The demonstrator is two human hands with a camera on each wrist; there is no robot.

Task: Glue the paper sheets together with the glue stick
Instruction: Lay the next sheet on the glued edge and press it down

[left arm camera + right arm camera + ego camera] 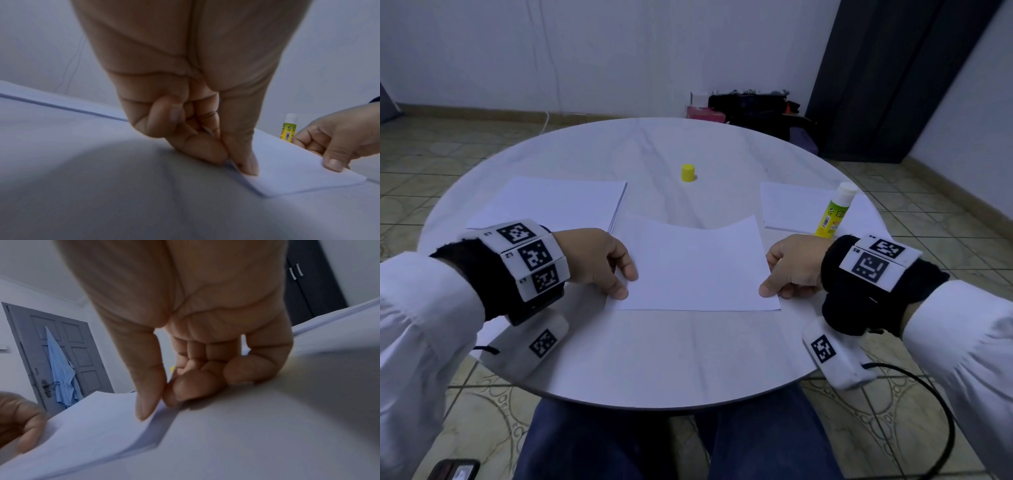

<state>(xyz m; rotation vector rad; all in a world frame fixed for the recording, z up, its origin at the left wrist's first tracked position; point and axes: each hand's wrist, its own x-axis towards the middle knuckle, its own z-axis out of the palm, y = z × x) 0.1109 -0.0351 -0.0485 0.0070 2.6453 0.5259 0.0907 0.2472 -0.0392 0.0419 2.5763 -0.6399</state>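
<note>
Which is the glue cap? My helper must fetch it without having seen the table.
On the round white table, look past the sheet both hands hold, toward the far middle. The small yellow cap stands there alone, the only all-yellow thing.

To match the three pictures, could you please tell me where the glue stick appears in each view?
Head: glue stick standing uncapped at right, behind the right hand.
Left wrist: at right edge, above the right hand.
Right wrist: not in it.
Shared landmark: the paper sheet pinched by both hands.
</note>
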